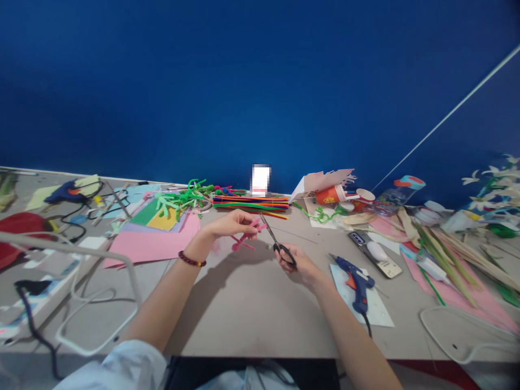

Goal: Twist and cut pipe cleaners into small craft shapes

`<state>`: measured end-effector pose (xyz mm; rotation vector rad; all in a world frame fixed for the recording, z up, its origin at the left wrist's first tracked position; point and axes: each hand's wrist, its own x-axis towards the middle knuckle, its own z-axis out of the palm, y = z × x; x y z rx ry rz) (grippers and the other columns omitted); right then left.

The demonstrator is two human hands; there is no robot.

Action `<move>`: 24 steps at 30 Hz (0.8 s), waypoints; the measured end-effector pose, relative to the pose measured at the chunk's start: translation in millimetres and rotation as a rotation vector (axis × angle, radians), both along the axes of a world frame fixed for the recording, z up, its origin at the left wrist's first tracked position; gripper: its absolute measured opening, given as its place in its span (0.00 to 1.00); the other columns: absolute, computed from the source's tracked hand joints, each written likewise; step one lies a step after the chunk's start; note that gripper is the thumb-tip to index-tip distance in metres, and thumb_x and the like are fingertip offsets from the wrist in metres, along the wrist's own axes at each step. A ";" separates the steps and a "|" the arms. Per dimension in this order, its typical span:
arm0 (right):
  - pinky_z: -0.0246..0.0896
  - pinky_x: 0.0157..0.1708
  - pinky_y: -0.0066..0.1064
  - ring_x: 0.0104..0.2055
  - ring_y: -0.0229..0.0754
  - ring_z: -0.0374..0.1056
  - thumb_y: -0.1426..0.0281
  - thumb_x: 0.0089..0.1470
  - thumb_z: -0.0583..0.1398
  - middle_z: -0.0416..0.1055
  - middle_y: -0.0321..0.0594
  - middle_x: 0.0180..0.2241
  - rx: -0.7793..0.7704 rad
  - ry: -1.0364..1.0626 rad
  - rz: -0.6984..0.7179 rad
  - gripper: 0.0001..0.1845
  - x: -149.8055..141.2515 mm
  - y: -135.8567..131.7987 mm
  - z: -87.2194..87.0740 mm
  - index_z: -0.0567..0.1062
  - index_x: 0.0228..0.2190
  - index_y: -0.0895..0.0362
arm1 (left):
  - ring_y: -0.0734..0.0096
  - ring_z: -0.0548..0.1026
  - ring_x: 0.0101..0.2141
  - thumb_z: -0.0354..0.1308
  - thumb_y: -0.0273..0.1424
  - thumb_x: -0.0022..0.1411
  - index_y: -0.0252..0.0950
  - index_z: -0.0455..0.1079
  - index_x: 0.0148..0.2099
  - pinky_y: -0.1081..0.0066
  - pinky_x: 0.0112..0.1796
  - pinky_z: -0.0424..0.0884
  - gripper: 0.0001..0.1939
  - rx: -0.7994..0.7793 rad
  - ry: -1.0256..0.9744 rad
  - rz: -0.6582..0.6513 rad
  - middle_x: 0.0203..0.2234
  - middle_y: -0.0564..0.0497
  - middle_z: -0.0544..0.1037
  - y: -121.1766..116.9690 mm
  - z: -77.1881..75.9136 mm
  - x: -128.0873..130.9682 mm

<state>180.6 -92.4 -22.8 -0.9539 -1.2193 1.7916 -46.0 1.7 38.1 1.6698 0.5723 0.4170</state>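
Between the fingers of my left hand point(235, 223) is a pink pipe cleaner piece point(244, 241), bent into several short arms. My right hand point(298, 264) grips black-handled scissors point(273, 234), fingers around the loops. The blades point up and left, close beside the pink piece; whether they touch it I cannot tell. Both hands are held over the middle of the table. Just beyond them lies a bundle of coloured pipe cleaners point(252, 203), with a heap of green pipe cleaner shapes point(182, 199) to its left.
Right of my right arm, a blue glue gun point(355, 281) rests on white paper, near a phone point(376, 254). Pink paper sheets point(142, 244) lie left. Red paper cups point(331, 195) are at the back right. A power strip point(52, 292) and cables occupy the left edge.
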 end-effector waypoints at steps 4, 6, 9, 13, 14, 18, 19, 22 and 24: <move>0.30 0.15 0.26 0.14 0.27 0.39 0.52 0.43 0.64 0.49 0.25 0.12 0.018 -0.030 -0.015 0.23 -0.3 1.0 1.1 0.65 0.21 0.58 | 0.78 0.71 0.25 0.62 0.38 0.55 0.30 0.72 0.31 0.77 0.28 0.67 0.14 0.014 0.008 0.020 0.26 0.48 0.77 0.8 0.1 -1.4; 0.31 0.15 0.26 0.14 0.27 0.40 0.53 0.43 0.64 0.50 0.25 0.13 0.017 -0.044 -0.024 0.22 -0.2 1.9 0.0 0.64 0.20 0.58 | 0.77 0.71 0.25 0.62 0.38 0.55 0.30 0.72 0.31 0.77 0.28 0.67 0.14 0.015 0.010 0.024 0.26 0.48 0.77 1.0 -0.1 -1.8; 0.30 0.15 0.25 0.14 0.26 0.40 0.56 0.42 0.65 0.51 0.25 0.13 0.007 -0.076 -0.050 0.22 0.3 2.7 -1.2 0.62 0.19 0.57 | 0.78 0.71 0.25 0.62 0.38 0.55 0.30 0.72 0.32 0.77 0.29 0.67 0.13 0.016 0.012 0.021 0.26 0.48 0.77 0.5 0.8 -1.8; 0.30 0.15 0.26 0.14 0.27 0.40 0.52 0.44 0.63 0.52 0.26 0.12 -0.004 -0.060 -0.016 0.23 0.7 0.8 -0.4 0.64 0.21 0.57 | 0.79 0.70 0.24 0.62 0.38 0.55 0.30 0.73 0.31 0.78 0.28 0.67 0.13 0.037 0.024 0.027 0.25 0.49 0.76 -1.0 2.5 -0.8; 0.31 0.15 0.26 0.14 0.27 0.41 0.50 0.44 0.62 0.52 0.27 0.12 -0.005 -0.038 0.015 0.23 0.6 -0.1 0.0 0.65 0.22 0.58 | 0.79 0.70 0.24 0.62 0.38 0.55 0.30 0.72 0.31 0.78 0.28 0.67 0.14 0.036 0.024 0.028 0.25 0.49 0.76 -1.1 2.4 -0.5; 0.32 0.16 0.26 0.15 0.28 0.40 0.47 0.44 0.62 0.52 0.26 0.13 -0.001 0.036 0.079 0.25 -0.5 -1.8 0.8 0.65 0.23 0.58 | 0.78 0.71 0.25 0.61 0.38 0.55 0.30 0.72 0.31 0.77 0.28 0.67 0.14 0.034 0.014 0.021 0.26 0.48 0.77 0.6 -0.7 -1.0; 0.31 0.15 0.26 0.14 0.28 0.40 0.49 0.43 0.62 0.51 0.26 0.12 -0.002 0.030 0.063 0.25 -0.7 -1.5 0.7 0.65 0.23 0.57 | 0.77 0.71 0.26 0.61 0.38 0.55 0.30 0.72 0.31 0.77 0.28 0.67 0.14 0.037 0.013 0.021 0.26 0.48 0.77 1.4 -1.6 -1.5; 0.30 0.15 0.25 0.14 0.27 0.40 0.53 0.42 0.65 0.51 0.25 0.12 -0.007 -0.021 -0.005 0.23 -0.9 0.0 0.3 0.63 0.20 0.57 | 0.76 0.72 0.27 0.61 0.38 0.55 0.30 0.72 0.31 0.76 0.28 0.67 0.14 0.044 0.018 0.029 0.27 0.47 0.77 3.0 -2.4 -3.4; 0.31 0.15 0.25 0.14 0.27 0.40 0.54 0.41 0.66 0.51 0.26 0.13 -0.004 -0.045 -0.033 0.23 -0.6 0.5 -0.3 0.63 0.20 0.57 | 0.76 0.72 0.26 0.62 0.38 0.55 0.30 0.72 0.31 0.77 0.28 0.67 0.14 0.045 0.020 0.032 0.27 0.47 0.77 2.7 -1.1 -3.9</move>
